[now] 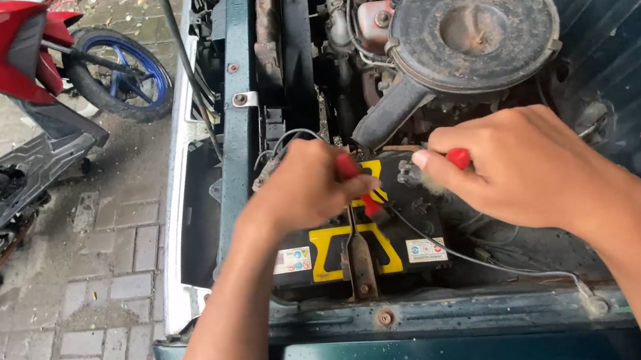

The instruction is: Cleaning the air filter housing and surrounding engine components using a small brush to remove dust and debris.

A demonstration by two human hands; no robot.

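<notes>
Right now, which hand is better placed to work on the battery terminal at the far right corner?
Right. The right hand already sits over that corner of the battery with a red-handled tool; the left hand is at the middle.

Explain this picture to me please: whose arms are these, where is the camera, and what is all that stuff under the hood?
The camera sits on a person's head, looking down at their own bare hands over an open car engine bay. The left hand grips a red-handled tool above the black and yellow car battery. The right hand holds another red-handled tool near the battery's far edge. A rusty clamp bar crosses the battery. Behind sits a round, dusty air cleaner. On the paving to the left stands a red motorcycle.
</notes>
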